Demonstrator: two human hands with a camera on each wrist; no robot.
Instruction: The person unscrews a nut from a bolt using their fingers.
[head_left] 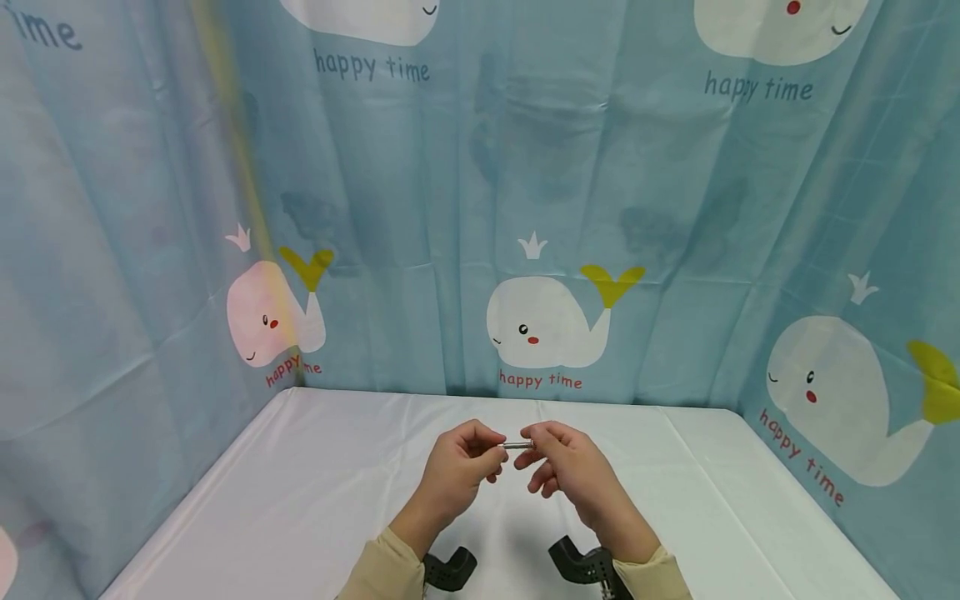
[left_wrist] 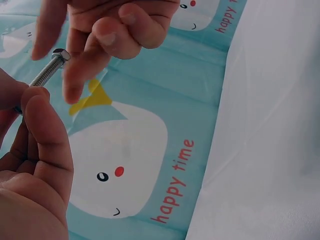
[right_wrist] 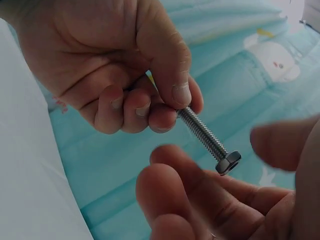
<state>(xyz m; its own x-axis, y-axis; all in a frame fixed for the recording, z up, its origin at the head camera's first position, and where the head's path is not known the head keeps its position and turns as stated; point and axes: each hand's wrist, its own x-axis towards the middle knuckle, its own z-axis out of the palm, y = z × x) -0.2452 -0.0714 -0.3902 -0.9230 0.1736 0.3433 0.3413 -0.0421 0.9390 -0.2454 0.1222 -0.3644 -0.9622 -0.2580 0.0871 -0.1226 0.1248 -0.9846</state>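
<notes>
Bolt (right_wrist: 205, 134) pinched by its threaded end in left hand (head_left: 456, 468), held over white table (head_left: 300, 483). Right hand (head_left: 564, 468) at the hex head, fingers (right_wrist: 170, 195) loosely curled, gripping nothing. Probably mid-handover; needs a firm pinch on the head next.

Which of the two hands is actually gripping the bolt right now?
The left hand: its thumb and fingers pinch the bolt by the threaded shank. The right hand only hovers loosely open at the hex head end.
</notes>
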